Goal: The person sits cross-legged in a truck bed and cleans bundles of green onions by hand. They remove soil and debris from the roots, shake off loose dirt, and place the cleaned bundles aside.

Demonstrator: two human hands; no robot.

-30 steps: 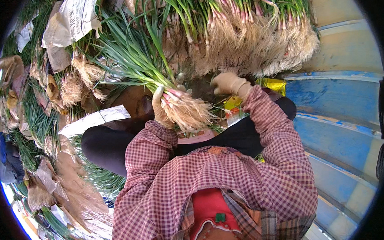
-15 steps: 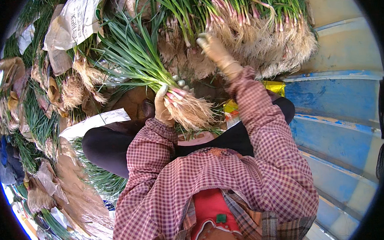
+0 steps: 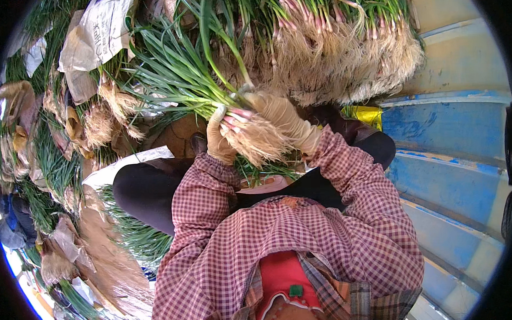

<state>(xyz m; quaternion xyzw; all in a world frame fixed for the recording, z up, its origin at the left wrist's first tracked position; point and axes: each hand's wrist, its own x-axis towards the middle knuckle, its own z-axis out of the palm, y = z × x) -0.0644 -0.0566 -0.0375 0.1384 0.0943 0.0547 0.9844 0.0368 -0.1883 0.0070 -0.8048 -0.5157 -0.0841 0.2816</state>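
Note:
A bunch of green garlic [image 3: 200, 86], with pinkish-white bases and long straw-coloured roots, lies slanted in my left hand [image 3: 218, 139]. My gloved left fingers close round it just above the roots, leaves toward the upper left. Against the bunch's right side is my right hand [image 3: 277, 114], also gloved, pinching the base of a loose garlic stalk [image 3: 229, 45] whose leaves reach upward. Part of the roots is hidden behind that hand. Beyond my hands stands a dense row of more green garlic [image 3: 342, 50], roots facing me.
Ridged blue and cream metal panels [image 3: 441, 128] run along the right. Garlic bundles [image 3: 99, 123] and a white printed sack [image 3: 102, 33] lie at the left, near brown sheeting [image 3: 109, 244]. My bent legs [image 3: 147, 189] flank the work, with a yellow packet [image 3: 370, 116] beside my right knee.
My right hand has come back from the far row to the held bunch, bringing a stalk with it. My left hand keeps its grip nearly in place.

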